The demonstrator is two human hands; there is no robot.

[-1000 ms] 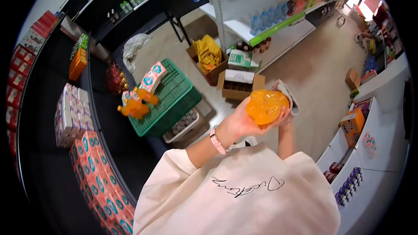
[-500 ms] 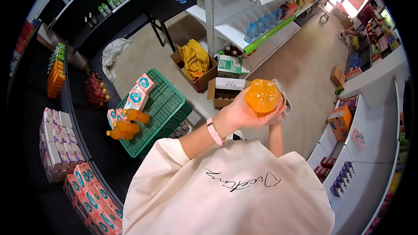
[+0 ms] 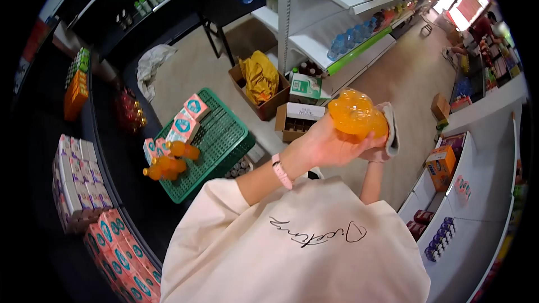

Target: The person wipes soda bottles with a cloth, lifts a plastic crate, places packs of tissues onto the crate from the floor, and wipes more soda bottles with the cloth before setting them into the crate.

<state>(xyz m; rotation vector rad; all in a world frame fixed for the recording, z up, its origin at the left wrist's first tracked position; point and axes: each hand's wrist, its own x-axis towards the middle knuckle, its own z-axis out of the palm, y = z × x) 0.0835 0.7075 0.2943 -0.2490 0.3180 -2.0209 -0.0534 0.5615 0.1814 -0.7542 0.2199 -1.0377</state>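
Note:
My left hand (image 3: 331,145), with a pink-strapped band at the wrist, is closed around a bottle of orange drink (image 3: 355,113). The bottle is tilted, its ridged base facing up toward me. On its right side a grey cloth (image 3: 393,134) lies against it, held by my right hand (image 3: 377,155), whose fingers are mostly hidden. To the left, a green plastic crate (image 3: 223,129) carries several more orange drink bottles (image 3: 183,150) and pink-and-white packs (image 3: 184,127).
Cardboard boxes (image 3: 279,102) stand on the floor ahead, one holding yellow plastic. White shelves (image 3: 314,50) with water bottles run beyond them. Stacked tissue packs (image 3: 120,252) line the left side. White shelving (image 3: 483,191) stands at right. A person (image 3: 482,25) is far off at upper right.
The bottle has moved slightly right and up in view and tipped, showing more of its side. The cloth has shifted right with it. The whole view has shifted a little.

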